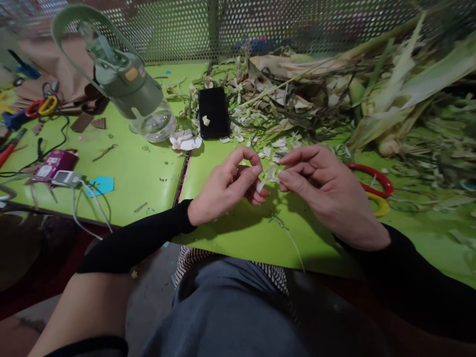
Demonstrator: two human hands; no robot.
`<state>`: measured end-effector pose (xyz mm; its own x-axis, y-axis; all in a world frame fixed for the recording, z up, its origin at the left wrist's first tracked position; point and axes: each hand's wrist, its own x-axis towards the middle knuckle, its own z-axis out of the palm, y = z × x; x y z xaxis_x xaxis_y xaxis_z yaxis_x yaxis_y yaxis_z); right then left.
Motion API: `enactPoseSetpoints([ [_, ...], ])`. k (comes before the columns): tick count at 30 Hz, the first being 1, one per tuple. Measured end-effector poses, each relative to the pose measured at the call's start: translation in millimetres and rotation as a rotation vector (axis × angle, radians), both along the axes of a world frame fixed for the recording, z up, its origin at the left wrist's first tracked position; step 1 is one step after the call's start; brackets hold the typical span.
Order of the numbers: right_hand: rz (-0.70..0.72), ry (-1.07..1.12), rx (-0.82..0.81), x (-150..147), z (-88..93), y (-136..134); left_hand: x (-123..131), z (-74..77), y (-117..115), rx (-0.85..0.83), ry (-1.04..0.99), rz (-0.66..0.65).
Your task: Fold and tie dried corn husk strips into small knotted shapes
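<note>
Over the green table (pixel 238 238), my left hand (pixel 230 186) is closed in a pinch, thumb tip against the index finger. A small pale flake (pixel 261 186) shows at its fingers; whether they grip it I cannot tell. Facing it, a short gap away, my right hand (pixel 323 191) has its thumb and fingers curled close together; anything between them is too small to name. Pale plant scraps (pixel 271 171) lie behind and between the hands. Below them is a thin green strand (pixel 280 223). Scissors with red and yellow handles (pixel 388 187) lie partly hidden beside my right hand.
A black phone (pixel 213 111) lies behind my hands, beside a green water bottle (pixel 137 94). Dried leaves and husks (pixel 297 94) heap up at the back right. On the left are a purple box (pixel 55 163), a white charger (pixel 66 177) and a blue paper piece (pixel 102 186).
</note>
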<state>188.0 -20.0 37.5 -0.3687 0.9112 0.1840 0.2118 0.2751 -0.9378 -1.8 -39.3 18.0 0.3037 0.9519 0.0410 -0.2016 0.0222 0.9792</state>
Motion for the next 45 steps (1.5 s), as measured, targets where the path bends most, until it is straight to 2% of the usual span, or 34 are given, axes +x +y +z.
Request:
enactPoseSetpoints([
  [6, -0.008, 0.010, 0.007, 3.6, 5.8, -0.8, -2.4, 3.0, -0.1, 0.010, -0.014, 0.010],
  [13, 0.041, -0.102, -0.116, 0.8, 1.1, 6.1, -1.6, -6.6, 4.3, 0.080, 0.031, -0.016],
  [20, -0.014, -0.126, -0.015, 0.0, -3.0, 5.7, -2.1, -7.4, 8.8, 0.060, 0.050, -0.045],
  [27, -0.024, -0.243, 0.083, 4.0, -3.7, 8.4, -5.1, -6.6, 13.3, 0.044, 0.005, -0.007],
  [35, 0.044, -0.353, 0.204, 3.7, -2.1, 7.3, -8.9, 0.0, 13.7, -0.203, -0.028, -0.124],
  [39, 0.065, -0.412, 0.183, 3.8, -2.6, 8.5, -7.4, -0.8, 11.6, -0.159, -0.001, -0.091],
  [45, -0.047, -0.341, 0.170, -3.8, -9.3, 3.4, 2.3, -11.7, 8.3, -0.112, -0.005, -0.037],
])
